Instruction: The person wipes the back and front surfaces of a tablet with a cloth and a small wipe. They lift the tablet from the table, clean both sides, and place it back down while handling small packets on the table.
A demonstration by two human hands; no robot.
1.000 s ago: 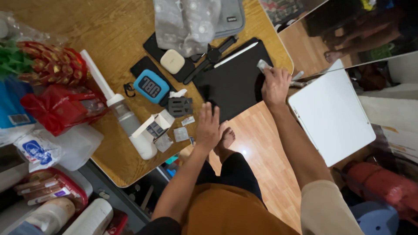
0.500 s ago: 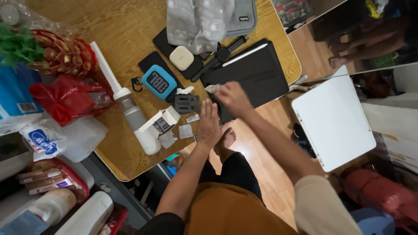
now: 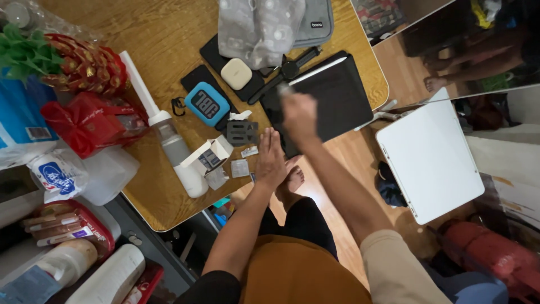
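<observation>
Clutter crowded the near end of the wooden table [image 3: 169,34]: a blue speaker [image 3: 207,104], a cream earbud case [image 3: 236,74], a dark mount [image 3: 242,133] and an opened small box [image 3: 208,157] hemmed the left hand [image 3: 271,160]. A tall white bottle [image 3: 169,143] barred the left side. Bare wood lay open farther up, and the black tablet case [image 3: 337,93] offered flat room beside the right hand [image 3: 299,115].

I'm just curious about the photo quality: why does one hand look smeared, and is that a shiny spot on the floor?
Head view: the right hand over the flat black tablet case is motion-blurred, and the small pale thing at its fingertips is too smeared to identify; the left hand at the wooden table edge is sharp. A bright glare spot sits on the glossy wooden floor.
</observation>
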